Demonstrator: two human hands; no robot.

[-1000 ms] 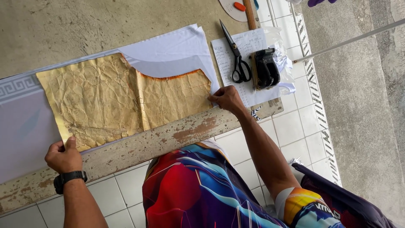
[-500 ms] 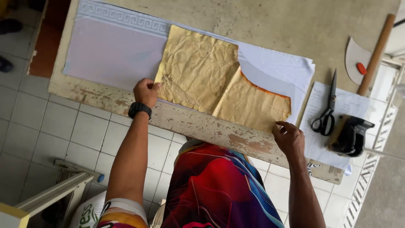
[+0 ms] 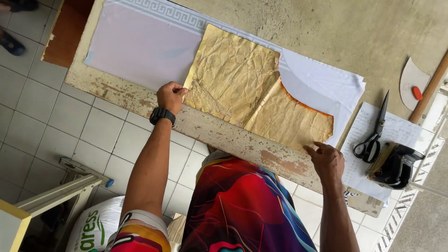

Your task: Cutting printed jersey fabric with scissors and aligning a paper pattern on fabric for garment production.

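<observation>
The crumpled tan paper pattern (image 3: 242, 88) is being laid flat on the white fabric (image 3: 140, 46), which is spread along the near edge of the worktop (image 3: 224, 135). The pattern's left corner is being pinched by the left hand (image 3: 170, 97), the fingers (image 3: 179, 89) closed on the paper's edge. The pattern's lower right edge is being pressed by the right hand (image 3: 326, 161), its fingers (image 3: 311, 150) spread and flat, nothing gripped.

For the step to go well, the paper is best kept taut between both hands and its creases smoothed outward, so that its edges lie true on the fabric beneath; the curved orange-tinted edge looks the likeliest to lift.

Right of the pattern, black-handled scissors (image 3: 373, 135) are lying on a sheet of white paper (image 3: 368, 175), with a black tool (image 3: 394, 165) just beside them. Further right, a curved card template (image 3: 413, 84) and a wooden stick (image 3: 427, 91) are resting. Nothing is lying on the pattern itself; only the fabric's loose folded end, just right of the pattern, could be snagged.
</observation>
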